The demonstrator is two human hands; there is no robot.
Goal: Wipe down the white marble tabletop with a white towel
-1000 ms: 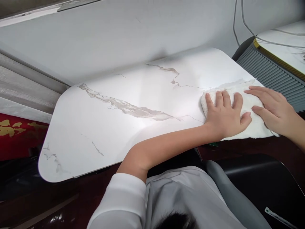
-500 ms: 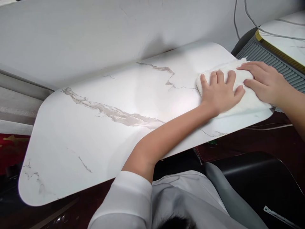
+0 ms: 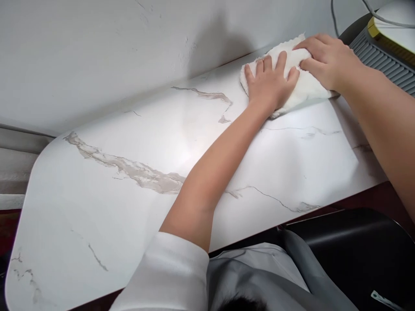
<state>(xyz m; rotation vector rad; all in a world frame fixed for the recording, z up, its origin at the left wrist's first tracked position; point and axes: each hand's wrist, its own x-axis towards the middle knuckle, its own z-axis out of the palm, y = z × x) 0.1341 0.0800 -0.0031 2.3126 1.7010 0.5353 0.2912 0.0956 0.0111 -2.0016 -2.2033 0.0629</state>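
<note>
White cloth point(image 3: 308, 86) toward far right of tabletop point(image 3: 136, 224), pressed under splayed left hand point(image 3: 269, 86) and half-curled right hand point(image 3: 333, 61), could slip off if pushed beyond the edge.

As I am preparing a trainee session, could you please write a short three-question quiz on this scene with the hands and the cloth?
1. True or false: the left hand lies palm down on the white cloth with its fingers spread.
2. Where on the table is the cloth?
A) At the rounded corner on the left
B) At the far edge, toward the wall
C) At the near edge, beside the person's body
3. Which hand is nearer the ribbed grey panel?

Key: 1. True. 2. B. 3. The right hand.
</note>
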